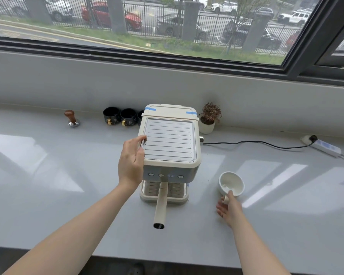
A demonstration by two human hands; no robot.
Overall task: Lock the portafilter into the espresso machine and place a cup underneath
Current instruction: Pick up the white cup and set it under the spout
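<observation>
A cream espresso machine (pixel 170 143) stands in the middle of the grey counter. The portafilter's long cream handle (pixel 160 205) sticks out from under the machine's front, straight toward me; its head is hidden under the machine, above the drip tray (pixel 147 197). My left hand (pixel 131 161) presses flat against the machine's left side, fingers on the top edge. A white cup (pixel 231 183) stands on the counter to the right of the machine. My right hand (pixel 228 209) pinches the cup's handle from the near side.
At the back stand a wooden-handled tamper (pixel 72 118), black cups with gold handles (pixel 119 116) and a small potted plant (pixel 208 120). A black cord (pixel 256 142) runs right to a white power strip (pixel 324 146). The counter's front edge (pixel 167 261) is near me.
</observation>
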